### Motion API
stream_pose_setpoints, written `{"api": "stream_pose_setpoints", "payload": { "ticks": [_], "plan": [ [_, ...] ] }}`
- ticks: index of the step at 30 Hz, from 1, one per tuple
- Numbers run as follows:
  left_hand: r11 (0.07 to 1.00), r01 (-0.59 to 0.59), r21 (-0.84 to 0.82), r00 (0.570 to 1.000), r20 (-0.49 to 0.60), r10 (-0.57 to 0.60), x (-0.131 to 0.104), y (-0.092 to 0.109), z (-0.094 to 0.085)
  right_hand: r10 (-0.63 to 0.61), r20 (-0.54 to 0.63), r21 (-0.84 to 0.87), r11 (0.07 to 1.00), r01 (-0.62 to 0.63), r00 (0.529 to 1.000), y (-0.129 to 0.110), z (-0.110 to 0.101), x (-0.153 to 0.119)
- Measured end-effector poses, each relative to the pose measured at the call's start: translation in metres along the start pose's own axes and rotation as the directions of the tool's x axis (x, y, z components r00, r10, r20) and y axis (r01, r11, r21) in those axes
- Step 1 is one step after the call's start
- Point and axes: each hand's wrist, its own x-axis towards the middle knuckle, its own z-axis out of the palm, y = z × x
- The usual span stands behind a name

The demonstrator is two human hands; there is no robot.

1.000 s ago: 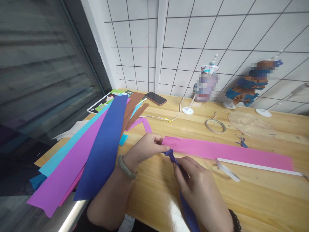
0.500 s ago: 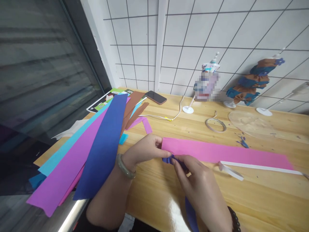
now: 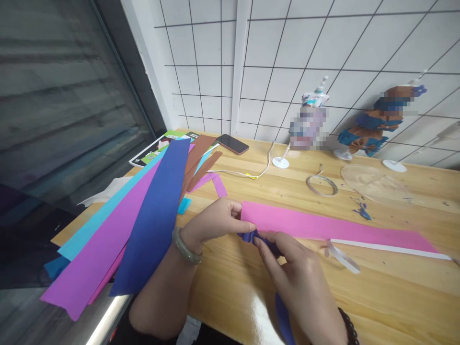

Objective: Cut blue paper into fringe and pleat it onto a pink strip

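In the head view, a person works near the front edge of a wooden table (image 3: pixel 223 287). The left hand (image 3: pixel 230 218) has its thumb pressed down on the gathered end of a narrow blue strip (image 3: pixel 248 236), its fingers curled in beneath; whether they also grip the nearby pink strip cannot be told. The right hand (image 3: pixel 294 268) pinches the same blue strip just beside that thumb, thumb and forefinger nearly together, and the strip's tail shows below the palm toward the table's front edge. The pink strip (image 3: pixel 334 227) stretches from the left hand toward the right edge, with a white band (image 3: pixel 390 249) along its front side. Over the near left corner lie a wide blue strip (image 3: pixel 158 215), a purple strip (image 3: pixel 97 258) and a light blue strip (image 3: pixel 108 203), reaching past the front edge. A phone (image 3: pixel 233 144) rests by the back edge, a white cable (image 3: pixel 239 173) in front of it. Farther right along that edge stand a small white figure (image 3: pixel 314 100) and a brown-and-blue figure (image 3: pixel 377 120), with a ring of tape (image 3: pixel 321 193) in front.
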Motion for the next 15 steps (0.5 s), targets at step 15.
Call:
{"api": "stream_pose_setpoints", "payload": {
  "ticks": [15],
  "plan": [
    [0.991,-0.049,-0.124,0.998,0.021,0.052,0.0023,-0.0051,0.0045,0.217,0.177,0.282,0.923,-0.261,0.960,0.0059,-0.0081,0.0031]
  ]
}}
